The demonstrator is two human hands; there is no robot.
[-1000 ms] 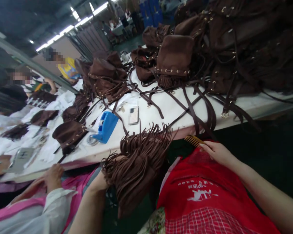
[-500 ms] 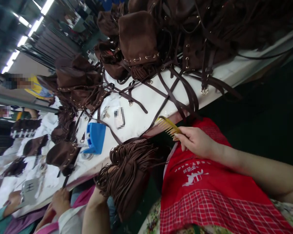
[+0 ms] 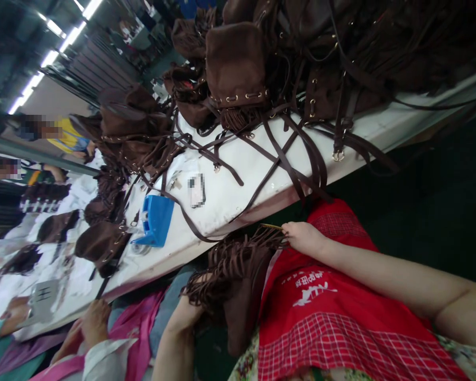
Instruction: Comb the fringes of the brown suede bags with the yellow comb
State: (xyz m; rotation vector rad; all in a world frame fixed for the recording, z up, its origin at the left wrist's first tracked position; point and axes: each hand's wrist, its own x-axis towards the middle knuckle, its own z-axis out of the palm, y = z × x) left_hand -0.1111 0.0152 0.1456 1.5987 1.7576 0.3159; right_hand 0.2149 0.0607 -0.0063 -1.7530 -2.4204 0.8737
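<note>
Fringed brown suede-look bag [image 3: 244, 301] held off the table [image 3: 230, 198], between the two hands. The right grip [image 3: 303, 238], thumb and fingers together, is clamped on a yellow comb [image 3: 272, 226], seen nearly edge-on and projecting leftward from the fingertips across the upper fringe strands. The bag lies to the left of and below this grip, its strands reaching close to the fingers. The left grip [image 3: 192, 307] is at the bag's left side, partly covered by fringe; whether its fingers are apart or together cannot be told. The red apron [image 3: 321, 280] lies just below the right grip. Beyond the left grip, on the table, stands a blue tape dispenser [image 3: 158, 219]; beyond the right grip, brown drawstring bags [image 3: 234, 66] are heaped. A co-worker's hands [image 3: 95, 320] are to the left of the left grip.
</note>
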